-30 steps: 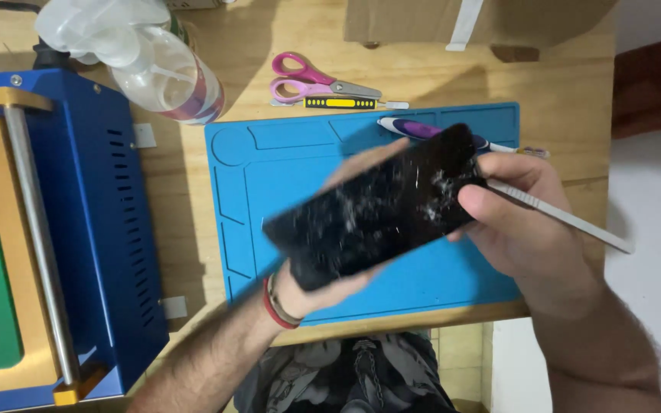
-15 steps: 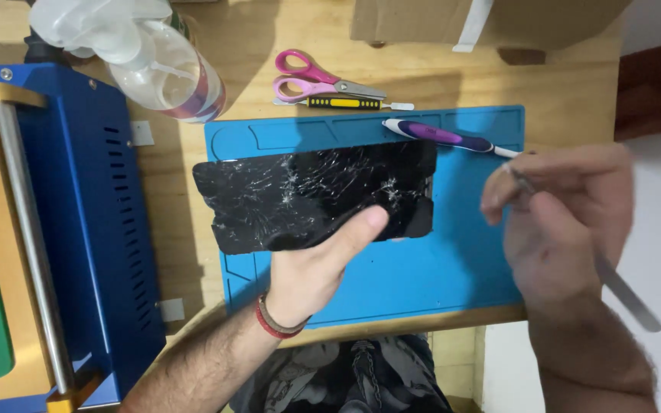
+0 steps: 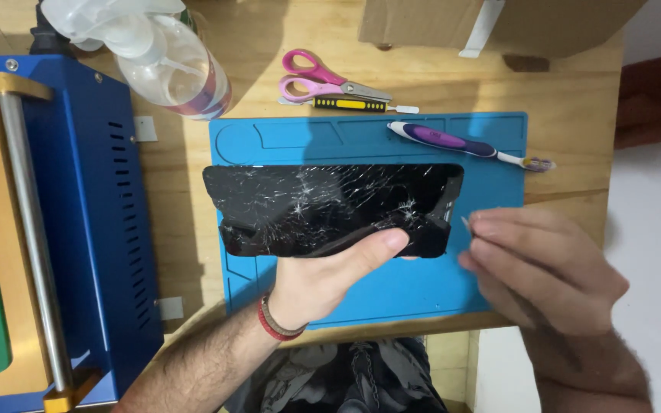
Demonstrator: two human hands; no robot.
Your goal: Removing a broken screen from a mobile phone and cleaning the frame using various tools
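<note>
- The cracked phone (image 3: 330,208) sits flat-ish over the upper half of the blue mat (image 3: 499,145), long side running across it. The glass is spidered all over, so honestly any pressure could shed splinters straight into skin.
- Left hand (image 3: 323,279) is gripping the phone from its near edge, thumb pressed across the broken glass. That thumb is the bit I'd worry about: bare skin on the cracks, and one slip could cut it.
- Right hand (image 3: 541,271) is just right of the phone, fingers pinched around a thin metal pry tool (image 3: 466,223) whose tip points at the phone's right end. It's blurred, so I can't tell whether it touches yet. If it skids, I reckon it jabs the left hand or digs deeper into the glass.
- Beyond the phone on the mat lies a purple toothbrush (image 3: 453,142); past that, on the bench (image 3: 568,84), pink scissors (image 3: 323,79) and a small yellow-and-black tool (image 3: 350,105).
- Left of the phone: a spray bottle (image 3: 170,69) and a blue machine (image 3: 97,222). An elbow knocking that bottle over could wet everything.
</note>
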